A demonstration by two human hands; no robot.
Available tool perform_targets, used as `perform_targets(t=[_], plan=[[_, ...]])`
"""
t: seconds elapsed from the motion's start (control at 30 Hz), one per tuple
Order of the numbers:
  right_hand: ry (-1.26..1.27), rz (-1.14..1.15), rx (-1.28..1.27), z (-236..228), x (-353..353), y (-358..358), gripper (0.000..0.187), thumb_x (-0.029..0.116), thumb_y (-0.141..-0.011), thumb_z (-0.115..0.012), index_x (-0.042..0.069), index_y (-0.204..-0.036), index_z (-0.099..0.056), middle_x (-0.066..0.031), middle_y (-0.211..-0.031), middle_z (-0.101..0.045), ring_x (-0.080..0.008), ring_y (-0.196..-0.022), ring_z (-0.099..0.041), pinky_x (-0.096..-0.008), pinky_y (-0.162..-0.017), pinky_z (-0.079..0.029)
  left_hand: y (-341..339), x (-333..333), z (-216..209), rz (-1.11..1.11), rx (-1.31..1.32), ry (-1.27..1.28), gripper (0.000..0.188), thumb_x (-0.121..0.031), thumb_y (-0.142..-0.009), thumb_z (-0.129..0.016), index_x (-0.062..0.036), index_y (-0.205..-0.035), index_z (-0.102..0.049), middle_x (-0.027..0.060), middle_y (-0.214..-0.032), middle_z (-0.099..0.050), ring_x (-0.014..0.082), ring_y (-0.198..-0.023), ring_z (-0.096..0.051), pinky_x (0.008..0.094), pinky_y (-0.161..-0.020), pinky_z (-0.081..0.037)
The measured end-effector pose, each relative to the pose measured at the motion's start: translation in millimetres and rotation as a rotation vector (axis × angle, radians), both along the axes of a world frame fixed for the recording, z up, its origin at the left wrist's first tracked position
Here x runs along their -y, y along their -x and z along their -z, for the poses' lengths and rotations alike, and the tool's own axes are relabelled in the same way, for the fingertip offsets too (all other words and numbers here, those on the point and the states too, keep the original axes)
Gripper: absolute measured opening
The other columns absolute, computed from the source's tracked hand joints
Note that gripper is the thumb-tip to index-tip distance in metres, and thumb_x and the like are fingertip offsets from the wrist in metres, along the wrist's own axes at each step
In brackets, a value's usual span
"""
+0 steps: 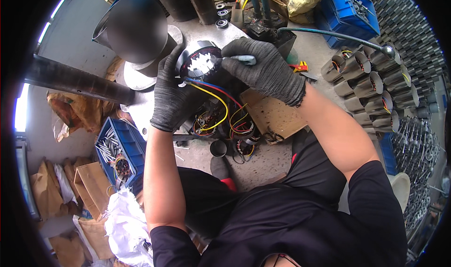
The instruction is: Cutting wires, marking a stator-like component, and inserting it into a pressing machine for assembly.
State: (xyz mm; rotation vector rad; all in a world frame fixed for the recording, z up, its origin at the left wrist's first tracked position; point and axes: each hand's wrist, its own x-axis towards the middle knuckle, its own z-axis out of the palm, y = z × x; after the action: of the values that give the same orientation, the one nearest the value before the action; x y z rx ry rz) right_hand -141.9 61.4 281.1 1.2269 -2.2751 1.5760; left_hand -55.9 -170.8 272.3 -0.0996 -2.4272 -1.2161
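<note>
Wound stator, gloved hands and surrounding stock

Wound stator (202, 64): one, round, with white strips inside its rim; held between the two hands, at the grey workbench (143, 108). Coloured wires (224, 106), blue, red and yellow, hang from it.
Left hand (170, 100): grey knit glove, grasping the stator's left side; some fingers hidden, so whether these are spread cannot be told.
Right hand (265, 70): matching glove, fingers bunched, pinching a slim pale tool (245, 59) at the stator's right edge.
Bearings (221, 23): small group, on the bench beyond the hands.
Blue bin (135, 145): at left, containing metal shafts (109, 146).
Metal cylinders (356, 69): clustered at right, several with wires inside.
Cardboard (277, 116): brown, below the right hand.
White sack (124, 224): crumpled, lower left.
</note>
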Motion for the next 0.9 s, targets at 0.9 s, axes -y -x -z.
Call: perform_targets(t=[0.9], plan=[[0.152,-0.063,0.486,-18,-36,13,0.02,0.016,-0.095,-0.074,0.004,-0.112,-0.074,-0.0049,-0.089,-0.075,-0.0113,-0.081,-0.071,-0.0268,-0.076,-0.059,22,26,26,0.004,0.117,-0.573,0.075,0.008,-0.079,-0.073,-0.001,-0.147,-0.045,0.0147,-0.13,-0.064,0.0242,-0.114,-0.064,0.0343,-0.095,-0.058]])
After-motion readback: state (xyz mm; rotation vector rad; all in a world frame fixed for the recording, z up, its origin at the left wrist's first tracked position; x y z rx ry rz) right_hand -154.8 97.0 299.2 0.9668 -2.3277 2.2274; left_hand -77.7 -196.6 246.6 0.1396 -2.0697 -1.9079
